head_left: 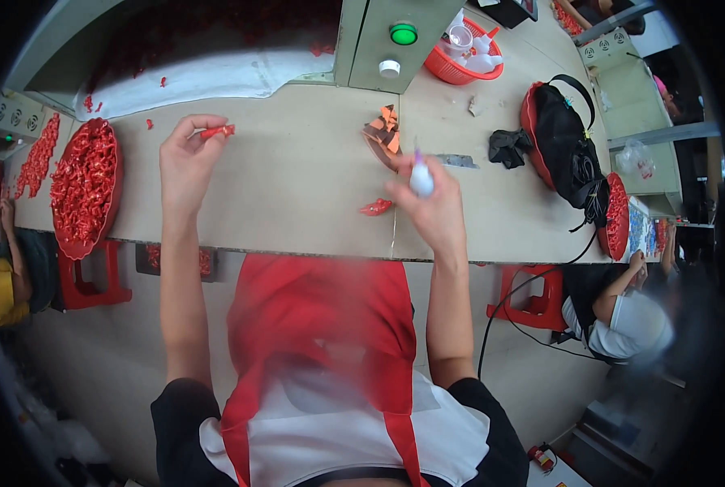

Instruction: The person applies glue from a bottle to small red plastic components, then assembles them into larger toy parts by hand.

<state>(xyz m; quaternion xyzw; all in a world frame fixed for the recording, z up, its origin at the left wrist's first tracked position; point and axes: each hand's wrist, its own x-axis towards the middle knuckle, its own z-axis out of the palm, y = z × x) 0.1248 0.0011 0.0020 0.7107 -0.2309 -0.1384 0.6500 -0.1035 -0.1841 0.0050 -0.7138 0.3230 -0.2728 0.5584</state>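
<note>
A small glossy red piece [219, 131] is pinched between the thumb and fingers of my left hand [182, 166], raised over the left part of the table. My right hand [443, 215] grips a small white squeeze bottle [421, 180] with a thin purple tip pointing away from me. Left of that hand, another shiny red piece [375, 208] lies on the tabletop [297, 183]. Just beyond it is an orange and dark brown patterned piece [383, 134]. A flat grey metal strip [458, 161] rests right of the bottle.
A red tray [114, 174] heaped with red pieces stands at the left. Toward the right lie crumpled black material [508, 148] and a black bag [569, 138]. A red basket [460, 75] of white bottles sits beside the machine housing [378, 49]. Other people work on both sides.
</note>
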